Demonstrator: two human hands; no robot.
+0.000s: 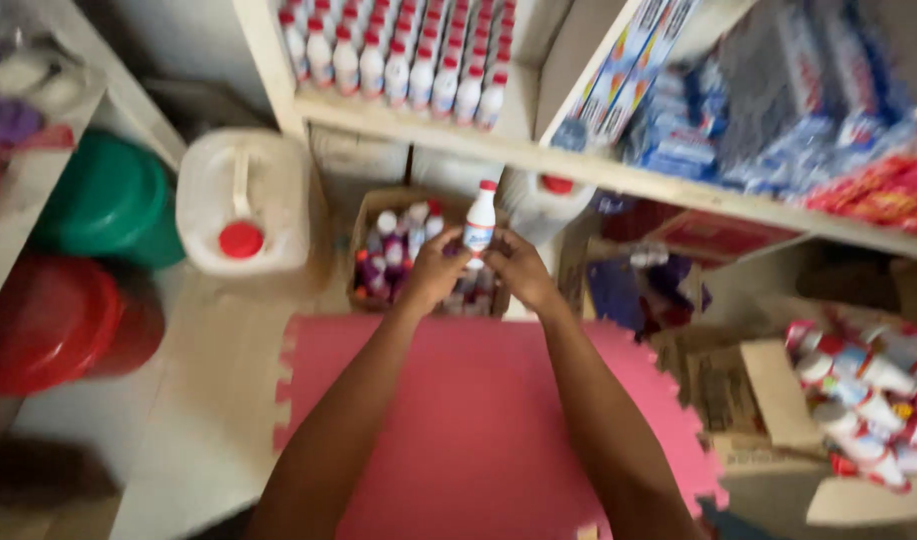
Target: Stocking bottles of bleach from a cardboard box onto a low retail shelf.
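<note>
Bottle (480, 222): you are holding it upright, red cap up, long axis vertical, over the box (364, 235) at the mat's (479, 420) far edge.
Left hand (434, 272): fingers curling around the bottle's lower left side.
Right hand (519, 268): fingers pinching its lower right side.
Nearer hand: neither; both are touching it from below.
Shelf (539, 155): its front edge is lying just above the cap.

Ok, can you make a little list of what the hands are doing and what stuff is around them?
left hand: holds the white bottle with a red cap, upright
right hand: holds the same bottle from the other side
under the hands: open cardboard box with small bottles
floor: pink foam mat
shelf above: row of white red-capped bottles
left side: white jug, green tub, red tub
</note>
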